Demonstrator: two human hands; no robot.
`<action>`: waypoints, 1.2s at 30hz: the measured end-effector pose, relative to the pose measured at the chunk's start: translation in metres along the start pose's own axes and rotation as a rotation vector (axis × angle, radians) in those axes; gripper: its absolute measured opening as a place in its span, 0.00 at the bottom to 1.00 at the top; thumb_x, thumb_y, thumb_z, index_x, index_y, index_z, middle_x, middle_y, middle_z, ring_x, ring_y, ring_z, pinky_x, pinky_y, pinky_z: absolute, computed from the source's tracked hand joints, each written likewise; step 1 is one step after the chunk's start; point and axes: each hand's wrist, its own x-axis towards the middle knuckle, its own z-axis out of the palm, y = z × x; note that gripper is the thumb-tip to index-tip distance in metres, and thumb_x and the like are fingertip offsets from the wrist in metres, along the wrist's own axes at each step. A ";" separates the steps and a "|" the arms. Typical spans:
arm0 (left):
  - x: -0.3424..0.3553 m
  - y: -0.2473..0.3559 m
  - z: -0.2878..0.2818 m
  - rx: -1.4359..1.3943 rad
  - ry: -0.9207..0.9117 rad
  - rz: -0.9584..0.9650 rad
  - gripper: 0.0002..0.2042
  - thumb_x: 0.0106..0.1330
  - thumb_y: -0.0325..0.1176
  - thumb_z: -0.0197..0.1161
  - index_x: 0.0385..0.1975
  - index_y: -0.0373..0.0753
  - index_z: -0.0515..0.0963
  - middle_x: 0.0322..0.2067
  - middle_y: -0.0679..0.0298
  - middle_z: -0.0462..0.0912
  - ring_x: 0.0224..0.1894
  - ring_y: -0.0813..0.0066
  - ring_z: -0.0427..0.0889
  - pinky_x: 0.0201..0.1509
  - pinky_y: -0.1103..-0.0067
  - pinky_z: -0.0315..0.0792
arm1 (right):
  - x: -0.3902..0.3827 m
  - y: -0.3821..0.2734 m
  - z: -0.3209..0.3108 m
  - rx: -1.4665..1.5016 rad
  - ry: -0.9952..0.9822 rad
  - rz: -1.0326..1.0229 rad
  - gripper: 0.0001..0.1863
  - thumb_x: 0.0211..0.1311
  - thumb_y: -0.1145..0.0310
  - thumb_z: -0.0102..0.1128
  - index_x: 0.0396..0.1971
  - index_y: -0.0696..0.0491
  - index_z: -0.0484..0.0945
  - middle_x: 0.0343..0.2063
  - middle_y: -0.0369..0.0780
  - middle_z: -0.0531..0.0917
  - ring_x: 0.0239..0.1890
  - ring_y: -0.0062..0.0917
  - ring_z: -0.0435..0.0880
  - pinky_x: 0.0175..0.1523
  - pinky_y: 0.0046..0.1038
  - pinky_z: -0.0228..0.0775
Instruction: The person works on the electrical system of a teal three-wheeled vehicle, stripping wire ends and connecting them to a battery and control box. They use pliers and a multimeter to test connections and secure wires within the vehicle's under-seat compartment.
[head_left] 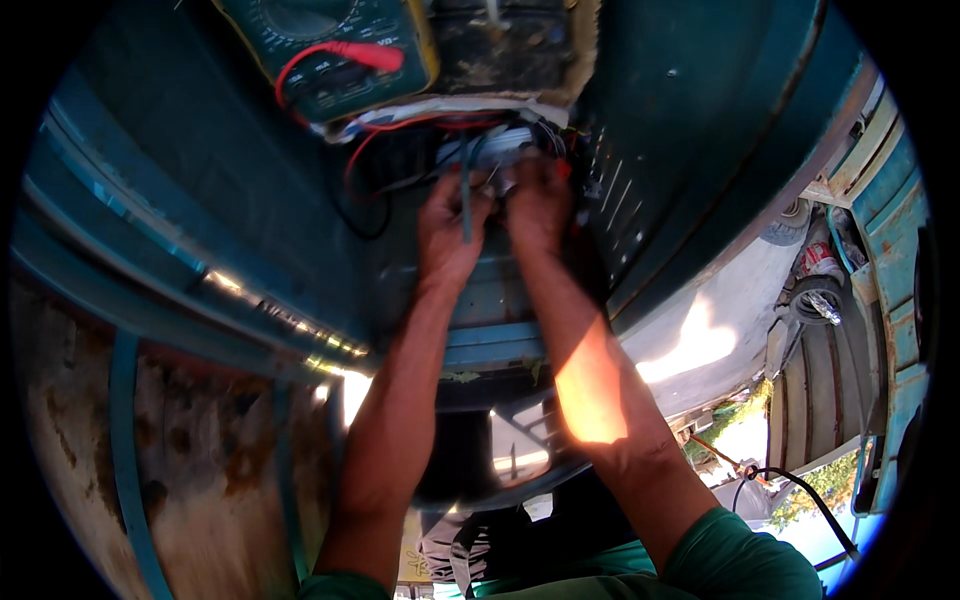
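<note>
Both my arms reach up into a dark teal metal compartment. My left hand (452, 222) is closed, its fingertips pinched beside a white, box-like part (495, 147). A thin grey-green strip (466, 205) runs down in front of this hand. Close by on the right, my right hand (540, 208) has its fingers curled at the same white part. Blur and shadow hide what lies between the fingertips of either hand. Red wires (440, 124) and a dark cable (372, 228) loop around the spot, and thin wires cluster to its right.
Above the hands, a green multimeter (345, 82) with a red lead plug (370, 54) rests beside a dark, dirty block (505, 50). Teal metal walls (700, 130) flank both arms. Rusty panels (210, 430) stand at lower left; a black cable (815, 495) curves at lower right.
</note>
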 end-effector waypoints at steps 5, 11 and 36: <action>0.004 -0.007 -0.004 0.114 -0.020 0.068 0.10 0.62 0.24 0.59 0.43 0.34 0.79 0.32 0.63 0.84 0.35 0.79 0.80 0.39 0.80 0.74 | -0.003 -0.009 -0.001 0.190 0.006 0.213 0.16 0.72 0.56 0.50 0.40 0.53 0.78 0.25 0.33 0.78 0.26 0.16 0.74 0.29 0.20 0.64; 0.007 -0.011 -0.005 0.140 -0.037 0.093 0.10 0.61 0.26 0.60 0.42 0.36 0.79 0.32 0.63 0.83 0.34 0.79 0.79 0.40 0.79 0.73 | -0.010 -0.020 0.010 0.384 0.088 0.254 0.11 0.72 0.63 0.50 0.47 0.51 0.75 0.26 0.30 0.77 0.21 0.12 0.68 0.22 0.15 0.57; 0.013 0.004 -0.002 0.075 -0.100 0.133 0.11 0.65 0.27 0.59 0.46 0.40 0.80 0.30 0.72 0.82 0.25 0.89 0.70 0.26 0.86 0.62 | 0.003 -0.034 0.020 0.530 0.045 0.430 0.12 0.70 0.64 0.45 0.44 0.50 0.77 0.30 0.32 0.76 0.27 0.13 0.73 0.26 0.14 0.65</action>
